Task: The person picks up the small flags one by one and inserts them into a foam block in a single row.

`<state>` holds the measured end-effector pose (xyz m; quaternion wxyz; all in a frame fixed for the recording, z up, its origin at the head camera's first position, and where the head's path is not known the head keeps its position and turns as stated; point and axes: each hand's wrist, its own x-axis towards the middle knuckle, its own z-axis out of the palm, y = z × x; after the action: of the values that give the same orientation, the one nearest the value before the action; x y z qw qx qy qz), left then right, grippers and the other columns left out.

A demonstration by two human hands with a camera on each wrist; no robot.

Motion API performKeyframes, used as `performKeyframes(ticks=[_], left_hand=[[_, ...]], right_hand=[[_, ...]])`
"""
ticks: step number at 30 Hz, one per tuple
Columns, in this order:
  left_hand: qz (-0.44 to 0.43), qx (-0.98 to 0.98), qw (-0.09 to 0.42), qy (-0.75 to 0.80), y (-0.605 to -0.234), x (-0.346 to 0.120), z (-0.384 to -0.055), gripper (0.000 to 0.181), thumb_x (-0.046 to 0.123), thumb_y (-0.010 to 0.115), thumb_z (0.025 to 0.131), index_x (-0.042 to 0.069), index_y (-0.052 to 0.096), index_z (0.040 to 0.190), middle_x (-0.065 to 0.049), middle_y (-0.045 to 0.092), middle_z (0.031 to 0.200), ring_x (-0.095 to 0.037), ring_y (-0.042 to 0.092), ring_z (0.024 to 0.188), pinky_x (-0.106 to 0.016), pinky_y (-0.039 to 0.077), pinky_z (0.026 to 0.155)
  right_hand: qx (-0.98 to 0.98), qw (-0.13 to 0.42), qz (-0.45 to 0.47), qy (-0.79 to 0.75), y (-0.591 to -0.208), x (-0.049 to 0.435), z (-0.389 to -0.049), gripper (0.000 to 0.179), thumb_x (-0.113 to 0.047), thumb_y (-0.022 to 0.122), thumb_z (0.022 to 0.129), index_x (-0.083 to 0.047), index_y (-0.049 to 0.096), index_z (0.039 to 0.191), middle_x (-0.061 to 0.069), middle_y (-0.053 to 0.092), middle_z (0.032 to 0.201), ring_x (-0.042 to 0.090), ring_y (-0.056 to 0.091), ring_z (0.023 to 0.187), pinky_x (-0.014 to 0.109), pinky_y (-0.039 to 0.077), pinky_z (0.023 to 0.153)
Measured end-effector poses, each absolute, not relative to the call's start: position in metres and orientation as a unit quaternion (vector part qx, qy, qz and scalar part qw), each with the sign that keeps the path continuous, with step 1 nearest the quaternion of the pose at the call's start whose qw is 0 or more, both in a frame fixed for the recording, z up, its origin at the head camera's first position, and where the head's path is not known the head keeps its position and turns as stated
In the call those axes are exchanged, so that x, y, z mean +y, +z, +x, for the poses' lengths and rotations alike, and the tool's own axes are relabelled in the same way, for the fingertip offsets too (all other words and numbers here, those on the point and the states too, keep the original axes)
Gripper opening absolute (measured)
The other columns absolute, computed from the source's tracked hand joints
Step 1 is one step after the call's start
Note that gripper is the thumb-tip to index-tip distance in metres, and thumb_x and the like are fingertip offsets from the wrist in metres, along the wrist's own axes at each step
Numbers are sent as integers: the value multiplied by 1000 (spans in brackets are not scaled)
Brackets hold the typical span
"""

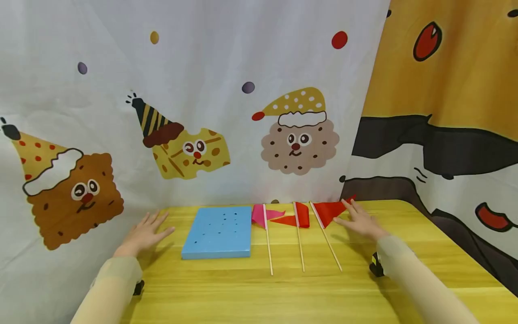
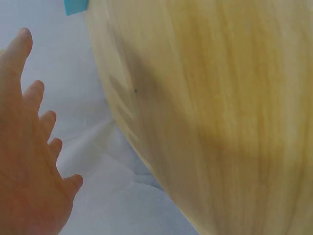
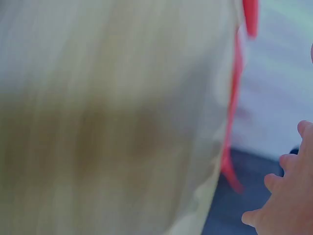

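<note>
My left hand (image 1: 144,233) is held over the left side of the table with fingers spread and nothing in it. Right of it lies a blue foam block (image 1: 222,231) dotted with small holes. Three small flags on thin wooden sticks lie in a row beyond the block: a pink flag (image 1: 259,216), a red flag (image 1: 302,215) in the middle, and another red flag (image 1: 328,211) on the right. My right hand (image 1: 360,220) also has spread, empty fingers, and its fingertips overlap the tip of the right flag in the head view. Both wrist views show outstretched fingers (image 2: 34,95) (image 3: 274,182).
The wooden table (image 1: 226,297) has rounded far corners. A white curtain (image 1: 226,54) printed with cartoon snacks hangs right behind it and along the left. Its right part carries a large orange and black print (image 1: 465,90).
</note>
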<state>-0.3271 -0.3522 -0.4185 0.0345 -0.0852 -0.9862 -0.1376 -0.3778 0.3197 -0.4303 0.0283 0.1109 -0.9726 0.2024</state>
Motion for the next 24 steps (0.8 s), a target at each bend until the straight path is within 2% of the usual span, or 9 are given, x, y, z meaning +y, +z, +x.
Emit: performKeyframes(ticks=[5,9,14,17,20,24], left_hand=[[-82,-985,38,-150,-417,-348,-329,83,63,42,96,10,22,156,-27,13,156,-52,8,140,-76,7,102],[-87,-978,29,-190,-419,-341,-329,81,60,42,97,9,21,156,-28,11,157,-54,10,139,-77,10,100],[-100,-954,10,-283,-419,-328,-328,75,50,42,101,5,17,156,-29,3,157,-55,3,139,-77,10,100],[-102,-935,2,-339,-423,-321,-329,71,46,39,103,5,16,156,-28,-1,158,-53,-2,140,-76,7,102],[-95,-915,-15,-393,-431,-316,-330,69,51,35,103,10,17,157,-22,-3,160,-47,-6,143,-73,3,105],[-74,-870,-62,-483,-439,-310,-326,73,60,36,99,18,20,157,-13,0,162,-41,-1,145,-67,6,110]], right_hand=[[-955,56,159,244,-425,284,-378,83,-55,53,95,-8,21,155,28,13,156,52,14,139,78,10,100],[-938,68,197,277,-424,257,-379,78,-48,56,96,-7,25,154,27,20,155,48,19,140,70,17,106],[-913,69,230,329,-430,230,-380,75,-41,63,94,-3,32,151,24,29,153,44,26,139,62,23,109],[-904,55,232,355,-434,213,-381,67,-38,65,93,-2,44,145,21,43,145,41,40,131,58,33,105],[-889,34,239,389,-438,196,-381,54,-32,68,92,2,57,132,21,58,129,38,55,115,54,44,98],[-880,28,258,397,-443,175,-380,37,-25,69,91,4,69,113,14,69,109,26,63,97,44,51,87]])
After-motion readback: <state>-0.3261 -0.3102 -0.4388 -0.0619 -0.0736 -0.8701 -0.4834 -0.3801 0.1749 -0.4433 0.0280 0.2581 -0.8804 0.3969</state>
